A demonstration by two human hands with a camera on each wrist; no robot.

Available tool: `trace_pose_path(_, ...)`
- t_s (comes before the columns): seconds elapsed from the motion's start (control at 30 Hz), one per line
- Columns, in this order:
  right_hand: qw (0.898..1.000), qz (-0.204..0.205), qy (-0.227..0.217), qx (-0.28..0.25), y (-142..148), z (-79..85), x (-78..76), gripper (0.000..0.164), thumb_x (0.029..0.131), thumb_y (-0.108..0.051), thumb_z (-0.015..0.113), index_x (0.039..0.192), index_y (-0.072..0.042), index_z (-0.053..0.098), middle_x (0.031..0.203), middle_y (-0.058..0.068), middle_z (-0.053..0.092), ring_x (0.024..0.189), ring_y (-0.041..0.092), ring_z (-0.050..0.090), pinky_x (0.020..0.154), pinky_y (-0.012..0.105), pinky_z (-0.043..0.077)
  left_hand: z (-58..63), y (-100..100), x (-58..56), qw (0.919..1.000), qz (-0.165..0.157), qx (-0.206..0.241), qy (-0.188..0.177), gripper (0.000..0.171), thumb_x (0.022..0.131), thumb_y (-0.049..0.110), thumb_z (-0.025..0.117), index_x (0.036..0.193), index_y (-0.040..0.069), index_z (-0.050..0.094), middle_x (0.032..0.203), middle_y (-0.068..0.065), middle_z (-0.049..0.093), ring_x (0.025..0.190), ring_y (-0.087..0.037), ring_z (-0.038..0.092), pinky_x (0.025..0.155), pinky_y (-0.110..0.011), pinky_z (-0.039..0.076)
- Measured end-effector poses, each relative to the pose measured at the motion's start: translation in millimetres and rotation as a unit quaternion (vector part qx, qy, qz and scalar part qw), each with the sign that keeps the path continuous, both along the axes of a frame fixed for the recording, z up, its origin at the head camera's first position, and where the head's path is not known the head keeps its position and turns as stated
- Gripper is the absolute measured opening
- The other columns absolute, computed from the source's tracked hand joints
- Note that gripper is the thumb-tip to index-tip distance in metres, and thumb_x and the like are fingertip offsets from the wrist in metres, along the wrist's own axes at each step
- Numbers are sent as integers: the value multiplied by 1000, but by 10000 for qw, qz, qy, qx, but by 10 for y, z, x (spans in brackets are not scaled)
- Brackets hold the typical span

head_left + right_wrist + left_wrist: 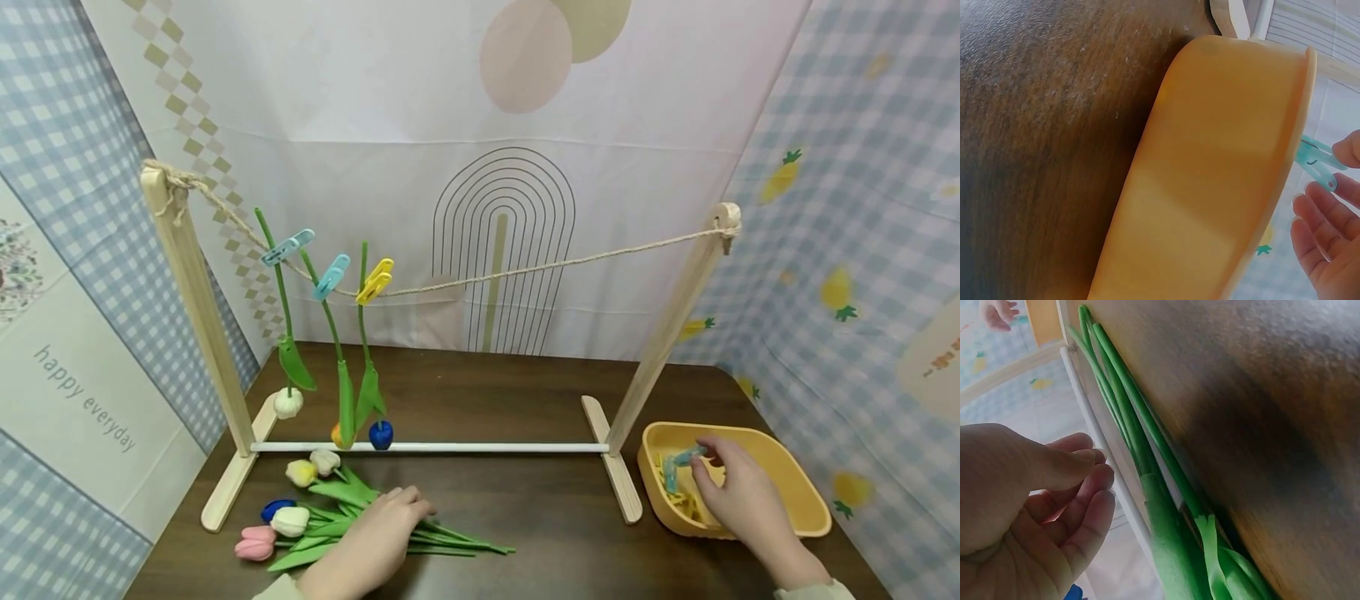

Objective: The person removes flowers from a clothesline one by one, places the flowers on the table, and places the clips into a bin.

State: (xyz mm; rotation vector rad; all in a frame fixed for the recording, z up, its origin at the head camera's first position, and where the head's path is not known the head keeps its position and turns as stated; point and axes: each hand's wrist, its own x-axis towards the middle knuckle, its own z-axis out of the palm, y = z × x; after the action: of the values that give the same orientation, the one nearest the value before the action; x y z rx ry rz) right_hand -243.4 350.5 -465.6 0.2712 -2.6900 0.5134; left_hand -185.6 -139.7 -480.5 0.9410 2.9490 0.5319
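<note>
Over the green stems of a bunch of artificial tulips (337,521) hovers my left hand (378,529), fingers loosely bent. In the left wrist view nothing shows between the thumb and fingertips, and the stems (1141,425) lie beside them. My right hand (738,492) is at the yellow basket (780,467), pinching a teal clothespin (1315,156) between thumb and fingers. Yellow clothespins (684,504) lie inside the basket. Pink, white, yellow and blue blooms point left on the table.
A twine line (525,271) sags between two wooden posts (663,342). Three tulips hang upside down near its left end, held by two light-blue clothespins (330,277) and a yellow clothespin (374,282). A white rod (480,448) joins the posts' feet.
</note>
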Motion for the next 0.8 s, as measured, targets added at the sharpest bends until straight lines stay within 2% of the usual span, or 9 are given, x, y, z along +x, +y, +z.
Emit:
trace_pose_path(0.13,9999,-42,-151,-32,6,12,22,31,89,-16,68,115,-1,62,96,10,63,85,29,61,63,43,49,22,-17,18,9998,90,91,142,27,83,-9,61,100,10,71,89,3,59,83,-16,56,74,-34,51)
trace_pose_path(0.23,9994,-110,-316,-50,13,17,33,34,91,-20,67,117,0,60,98,12,63,87,30,60,64,45,50,52,-38,21,9996,117,270,-14,17,89,3,64,103,10,71,91,4,59,85,-15,56,73,-34,51)
trace_pose_path(0.33,9992,-160,-370,-23,16,16,39,37,91,-23,68,119,0,60,100,14,63,88,31,60,66,48,50,88,-58,24,9988,143,437,-148,18,90,9,66,107,9,70,95,3,59,87,-14,56,73,-34,51)
trace_pose_path(0.53,9997,-28,-235,15,-30,45,44,40,90,-27,69,119,-1,60,100,14,64,88,31,61,69,50,51,150,-96,25,9968,232,749,-140,25,90,12,68,114,8,68,101,1,60,89,-13,57,70,-32,51)
trace_pose_path(0.63,9998,134,-133,40,-134,117,41,42,91,-30,69,119,-1,61,100,14,64,87,30,61,70,50,50,192,-118,18,9948,354,937,161,29,90,16,69,117,10,67,103,3,60,92,-10,57,74,-32,52)
trace_pose_path(0.7,9996,285,52,66,-240,193,31,42,89,-30,71,118,-2,62,100,13,65,86,29,61,70,50,50,236,-135,7,9904,458,1186,545,32,88,18,71,120,12,66,105,5,59,95,-10,57,77,-33,52)
trace_pose_path(0.8,9961,712,505,109,-446,362,-4,39,86,-26,75,116,-4,63,99,7,65,85,23,61,69,46,51,336,-168,-21,9750,636,1734,1232,40,85,17,74,123,13,63,111,4,59,100,-11,57,81,-35,53)
